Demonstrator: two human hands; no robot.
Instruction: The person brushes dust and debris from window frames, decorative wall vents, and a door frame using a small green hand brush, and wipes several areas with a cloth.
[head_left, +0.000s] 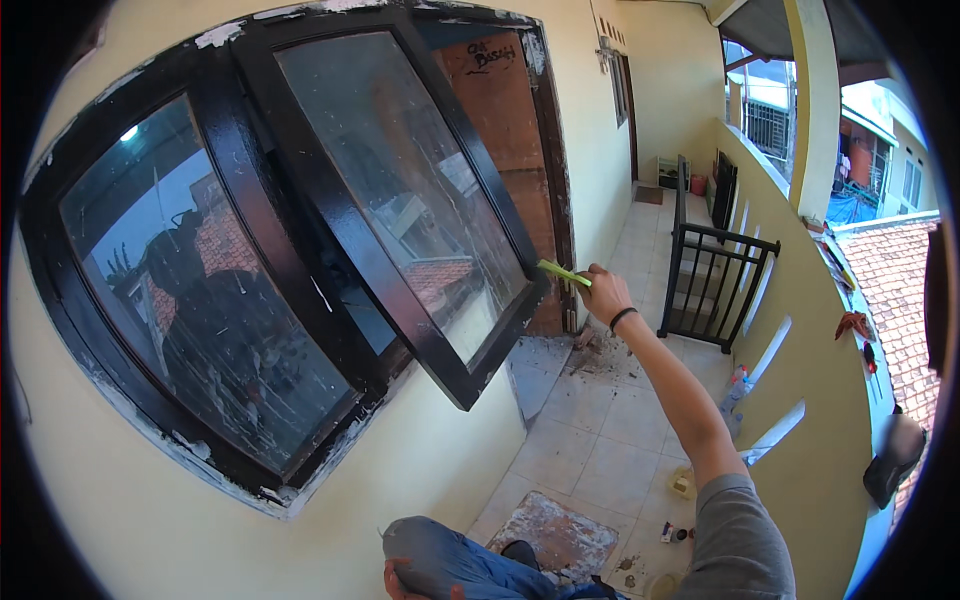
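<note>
My right hand [607,295] is closed around a slim light-green tool [566,273], whose exact kind I cannot make out. The tool's far end meets the outer edge of a dark, glossy window sash [365,255]. This sash stands swung outward, its glass streaked and spotted. To its left, a second dark-framed window [215,290] shows reflections and pale streaks on the pane. At the bottom edge, beside my bent knee [430,550], a few fingertips of my left hand [396,580] show; the rest is hidden, so its grip is unclear.
Beyond the sash is a brown wooden door [495,120]. Debris [605,360] lies on the floor tiles near it. A stained board [560,535] lies below me. Black railings [710,285] stand farther along the balcony. Plastic bottles [737,388] stand by the right wall, and tools [868,355] rest on its ledge.
</note>
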